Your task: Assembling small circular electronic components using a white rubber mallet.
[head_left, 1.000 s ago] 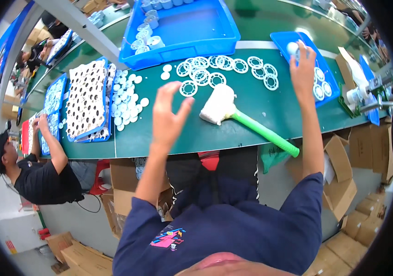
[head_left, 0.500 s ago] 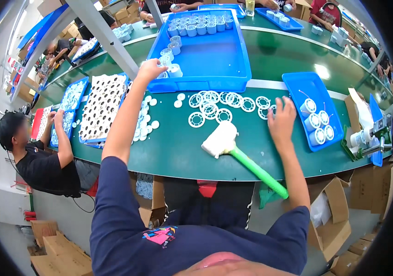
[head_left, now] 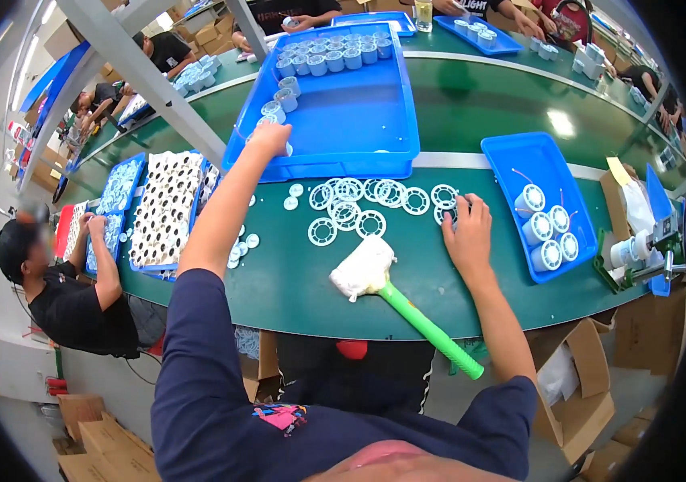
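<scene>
My left hand (head_left: 269, 140) reaches to the near left corner of a large blue tray (head_left: 343, 167). Its fingers are curled round a white plastic cup (head_left: 289, 149), mostly hidden beneath them. Beyond it, similar cups (head_left: 286, 100) with clear tops line the tray's left side, and several rows fill the far end. My right hand (head_left: 469, 234) rests over the green table with thumb and fingers apart, beside a flat white slotted ring (head_left: 441, 215) that it partly covers. More such rings (head_left: 371, 226) lie to its left. A mallet with a wrapped white head and green handle (head_left: 431, 328) lies in front.
At right, a smaller blue tray (head_left: 494, 149) holds several white cylinders with ring-shaped tops and wires, beside a clamp-like fixture (head_left: 664, 233). Small white discs (head_left: 290, 203) and a stack of perforated white parts (head_left: 167, 205) lie at left. A grey post (head_left: 146, 80) slants by the tray. Co-workers sit around.
My left hand has moved onto the white cup that stood beside it in the tray's near corner. My right hand's fingers have come nearer the ring. The whole view has shifted slightly.
</scene>
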Tool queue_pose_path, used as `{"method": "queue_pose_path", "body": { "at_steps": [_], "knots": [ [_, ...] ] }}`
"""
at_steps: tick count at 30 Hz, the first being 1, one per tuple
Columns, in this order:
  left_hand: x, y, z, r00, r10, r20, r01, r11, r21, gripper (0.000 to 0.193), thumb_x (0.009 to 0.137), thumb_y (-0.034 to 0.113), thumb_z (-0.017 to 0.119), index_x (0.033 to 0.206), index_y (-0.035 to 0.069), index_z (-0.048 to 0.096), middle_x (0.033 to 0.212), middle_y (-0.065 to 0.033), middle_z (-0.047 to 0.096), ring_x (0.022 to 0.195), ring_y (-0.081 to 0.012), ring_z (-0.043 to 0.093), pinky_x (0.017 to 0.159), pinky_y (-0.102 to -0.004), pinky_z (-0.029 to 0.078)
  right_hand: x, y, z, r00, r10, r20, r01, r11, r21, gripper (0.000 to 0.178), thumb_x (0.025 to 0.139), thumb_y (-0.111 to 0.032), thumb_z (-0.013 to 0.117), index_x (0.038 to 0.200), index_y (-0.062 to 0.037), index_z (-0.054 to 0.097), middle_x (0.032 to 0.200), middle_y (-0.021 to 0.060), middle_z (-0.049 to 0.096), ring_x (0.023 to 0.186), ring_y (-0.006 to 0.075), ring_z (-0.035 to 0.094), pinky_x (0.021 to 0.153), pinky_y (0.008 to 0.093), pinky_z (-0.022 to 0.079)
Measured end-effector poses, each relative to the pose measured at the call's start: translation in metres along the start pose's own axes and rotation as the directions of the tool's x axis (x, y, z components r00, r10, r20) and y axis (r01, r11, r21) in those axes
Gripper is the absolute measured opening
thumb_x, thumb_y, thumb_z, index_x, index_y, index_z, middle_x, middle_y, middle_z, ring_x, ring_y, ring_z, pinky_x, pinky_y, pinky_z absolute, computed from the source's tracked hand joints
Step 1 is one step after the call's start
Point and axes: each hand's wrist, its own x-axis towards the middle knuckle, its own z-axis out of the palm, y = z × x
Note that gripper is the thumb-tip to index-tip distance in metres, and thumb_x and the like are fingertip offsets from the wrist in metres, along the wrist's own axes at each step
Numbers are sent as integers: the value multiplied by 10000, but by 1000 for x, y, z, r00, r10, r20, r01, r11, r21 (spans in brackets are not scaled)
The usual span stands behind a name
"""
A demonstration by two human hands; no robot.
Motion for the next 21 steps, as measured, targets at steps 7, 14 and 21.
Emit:
{"method": "queue_pose_path", "body": {
  "at_steps": [7,14,21],
  "knots": [
    [1,24,-25,995,57,82,-63,995,72,545,826,455,718,1285,165,668,1175,-174,744,1084,-352,718,925,-463,570,-2,6,-3,1000,17,16,-17,1000,17,418,871,-173,740,1229,7,621,1254,205,566,1201,385,533,1004,490,447],
    [2,10,-3,974,-30,-225,-67,908,-414,584,899,560,676,1315,156,614,1137,-233,735,1065,-419,700,925,-509,539,1,5,-4,999,8,36,-8,1000,16,419,870,-187,738,1245,-29,634,1228,179,568,1195,360,524,994,481,439],
    [-14,9,6,945,-122,-303,-21,902,-430,575,841,534,786,1091,54,592,1030,-235,730,976,-425,706,855,-498,554,1,9,-4,999,31,44,-33,999,27,404,877,-198,727,1234,-26,645,1225,165,569,1190,355,524,1002,479,431]
  ]
}}
